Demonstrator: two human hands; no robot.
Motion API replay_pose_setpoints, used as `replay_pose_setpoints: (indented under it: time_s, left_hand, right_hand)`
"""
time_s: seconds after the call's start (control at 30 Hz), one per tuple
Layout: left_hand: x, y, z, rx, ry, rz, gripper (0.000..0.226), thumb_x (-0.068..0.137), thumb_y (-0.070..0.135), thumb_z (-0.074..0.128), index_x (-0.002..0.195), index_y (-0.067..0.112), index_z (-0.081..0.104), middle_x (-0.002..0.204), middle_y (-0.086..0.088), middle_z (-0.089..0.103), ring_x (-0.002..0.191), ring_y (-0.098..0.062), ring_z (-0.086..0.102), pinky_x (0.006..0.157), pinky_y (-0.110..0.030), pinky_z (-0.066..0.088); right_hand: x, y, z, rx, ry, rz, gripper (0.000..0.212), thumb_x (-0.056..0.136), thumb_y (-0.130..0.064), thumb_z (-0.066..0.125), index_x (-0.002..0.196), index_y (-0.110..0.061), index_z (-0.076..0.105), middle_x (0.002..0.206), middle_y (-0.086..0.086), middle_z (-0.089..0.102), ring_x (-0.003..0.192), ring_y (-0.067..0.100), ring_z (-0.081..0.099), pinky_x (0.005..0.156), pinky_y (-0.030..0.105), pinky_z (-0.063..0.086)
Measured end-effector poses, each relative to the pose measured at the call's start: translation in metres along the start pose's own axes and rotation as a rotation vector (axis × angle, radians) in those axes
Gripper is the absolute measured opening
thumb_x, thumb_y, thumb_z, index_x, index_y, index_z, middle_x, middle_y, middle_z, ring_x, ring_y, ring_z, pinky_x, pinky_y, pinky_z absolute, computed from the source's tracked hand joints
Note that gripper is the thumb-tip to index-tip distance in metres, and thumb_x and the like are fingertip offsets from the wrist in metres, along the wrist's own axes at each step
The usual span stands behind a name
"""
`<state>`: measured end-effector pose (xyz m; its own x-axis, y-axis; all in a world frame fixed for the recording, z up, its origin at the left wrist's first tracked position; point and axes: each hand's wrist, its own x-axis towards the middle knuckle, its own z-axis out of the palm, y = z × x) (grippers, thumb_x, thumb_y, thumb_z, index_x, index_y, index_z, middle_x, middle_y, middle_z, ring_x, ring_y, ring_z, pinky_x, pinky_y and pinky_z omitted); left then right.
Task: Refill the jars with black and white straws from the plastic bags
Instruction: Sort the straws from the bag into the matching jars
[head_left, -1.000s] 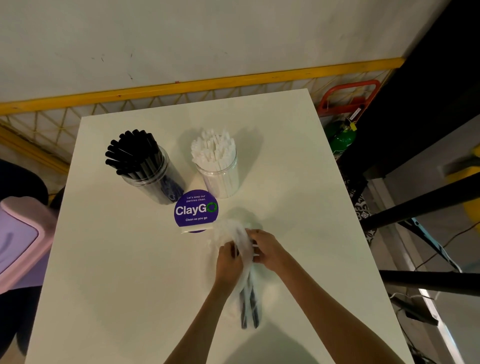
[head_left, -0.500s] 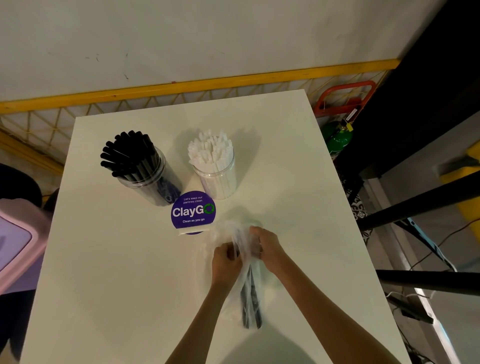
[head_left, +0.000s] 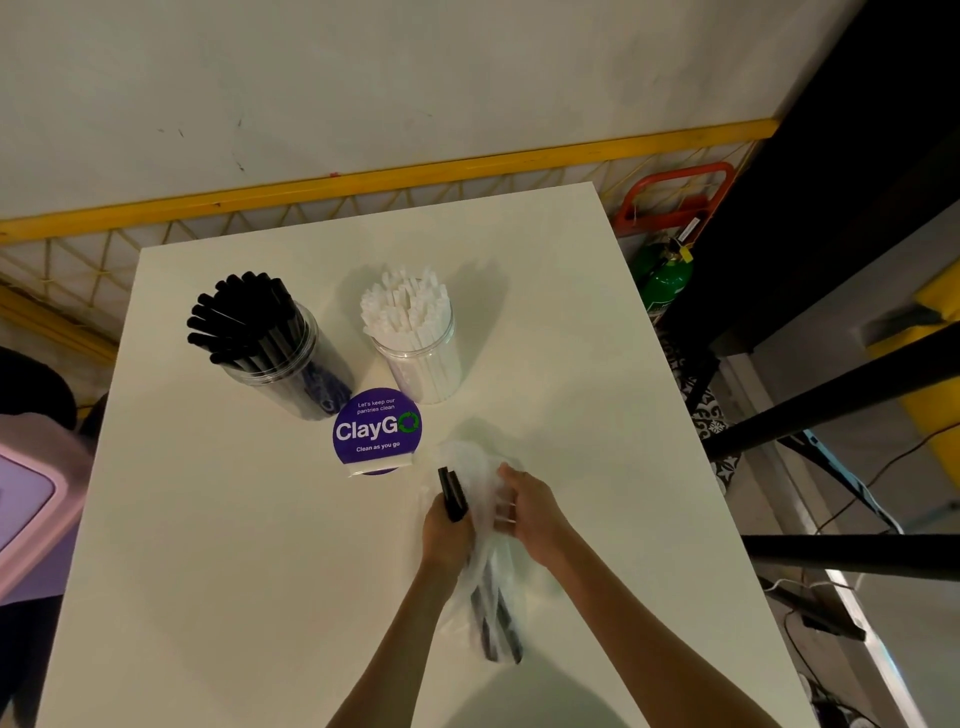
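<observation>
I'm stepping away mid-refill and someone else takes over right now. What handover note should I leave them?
Left hand grips black straws, tips out of the plastic bag.
Right hand holds the bag.
The black jar and white jar stand beyond, both well stocked.
Done: bag opened.
Left: draw the straws out, drop them into the black jar.

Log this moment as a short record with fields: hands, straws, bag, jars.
left hand: grips black straws
right hand: holds plastic bag
black straws: upper ends outside the bag, lower ends inside
black-straw jar: upright, packed
white-straw jar: upright, packed, beside it
ClayGo sign: in front of both jars
</observation>
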<state>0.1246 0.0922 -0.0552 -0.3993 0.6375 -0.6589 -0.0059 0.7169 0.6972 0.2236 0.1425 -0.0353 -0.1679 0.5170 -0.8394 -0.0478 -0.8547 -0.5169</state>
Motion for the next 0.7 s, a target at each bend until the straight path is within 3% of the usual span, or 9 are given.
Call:
replay_pose_setpoints:
  time_s: [0.13,0.2,0.27,0.47,0.7]
  left_hand:
    - [-0.007,-0.001,-0.004,-0.061,0.038,0.058,0.015,0.098,0.011,0.039,0.101,0.007,0.054,0.074,-0.006,0.054,0.061,-0.014,0.049,0.057,-0.029,0.048]
    - [-0.01,-0.002,-0.01,-0.111,0.053,0.086,0.013,0.098,0.011,0.039,0.096,0.008,0.052,0.062,-0.003,0.045,0.052,-0.013,0.039,0.043,-0.018,0.039]
    - [-0.012,-0.003,-0.015,-0.166,0.079,0.097,0.015,0.098,0.013,0.041,0.088,0.008,0.051,0.06,-0.003,0.045,0.048,-0.013,0.04,0.04,-0.015,0.036]
    - [-0.01,-0.002,-0.05,-0.376,0.173,0.053,0.015,0.097,0.014,0.045,0.082,0.011,0.045,0.062,-0.008,0.05,0.047,-0.017,0.052,0.055,-0.031,0.046]
    - [-0.023,0.037,-0.092,-0.468,0.17,0.271,0.01,0.097,0.017,0.046,0.101,0.007,0.049,0.07,-0.01,0.055,0.063,-0.02,0.058,0.057,-0.019,0.053]
  right_hand:
    - [-0.003,-0.002,-0.007,0.042,0.045,-0.044,0.019,0.096,-0.026,0.05,0.1,-0.011,0.062,0.096,0.004,0.069,0.085,0.022,0.064,0.069,0.031,0.054]
    - [-0.004,-0.004,-0.01,0.017,0.042,-0.085,0.02,0.097,-0.023,0.05,0.102,-0.008,0.062,0.093,0.004,0.071,0.08,0.02,0.066,0.066,0.03,0.055]
    - [-0.005,-0.005,-0.011,0.002,0.058,-0.114,0.017,0.097,-0.021,0.05,0.098,-0.008,0.06,0.089,0.005,0.071,0.075,0.02,0.067,0.064,0.03,0.054]
    - [-0.005,-0.007,-0.014,-0.007,0.131,-0.154,0.011,0.095,-0.013,0.053,0.085,-0.009,0.051,0.08,0.01,0.068,0.065,0.021,0.063,0.057,0.027,0.05]
    - [-0.004,0.0,-0.008,-0.125,0.152,-0.174,0.006,0.09,-0.009,0.058,0.084,-0.008,0.057,0.086,0.012,0.069,0.072,0.026,0.062,0.062,0.032,0.053]
